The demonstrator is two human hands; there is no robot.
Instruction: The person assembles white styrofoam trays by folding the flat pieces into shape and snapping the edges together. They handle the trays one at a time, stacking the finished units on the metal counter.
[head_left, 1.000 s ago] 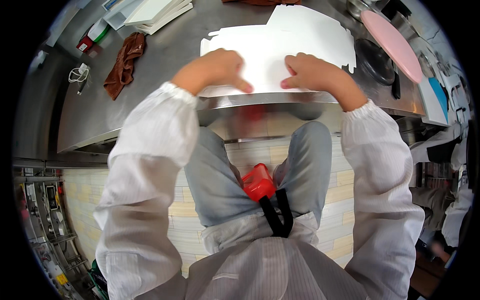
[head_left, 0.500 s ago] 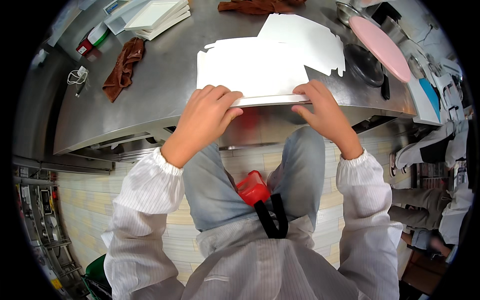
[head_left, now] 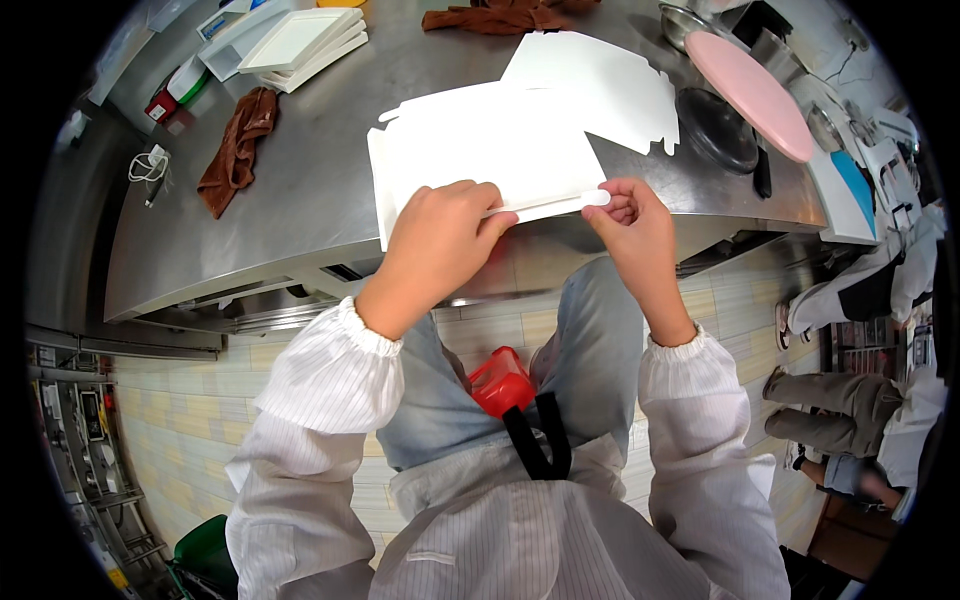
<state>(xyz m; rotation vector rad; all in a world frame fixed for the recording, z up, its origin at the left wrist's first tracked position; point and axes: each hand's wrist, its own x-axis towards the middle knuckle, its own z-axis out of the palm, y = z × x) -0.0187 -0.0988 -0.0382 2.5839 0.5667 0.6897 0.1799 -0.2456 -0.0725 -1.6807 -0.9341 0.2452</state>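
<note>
A flat white cardboard box blank [head_left: 490, 145] lies at the front edge of the steel table, its near edge folded up into a narrow strip. My left hand [head_left: 445, 240] is closed on that folded edge, thumb underneath and fingers on top. At the near right corner my right hand [head_left: 630, 215] pinches a small rounded tab of the same blank between thumb and fingers. A second white blank [head_left: 595, 85] lies behind it to the right, partly covered by the first.
The steel table [head_left: 290, 185] holds a brown cloth [head_left: 238, 150] and stacked white trays [head_left: 300, 45] on the left. A black pan [head_left: 715, 130] and pink round board [head_left: 750, 95] stand right. Below, a red container [head_left: 502, 382] sits between my legs. People stand at the right.
My left hand has slid right along the folded edge. My right hand has turned and now pinches the corner tab. The blank's left side has swung toward me.
</note>
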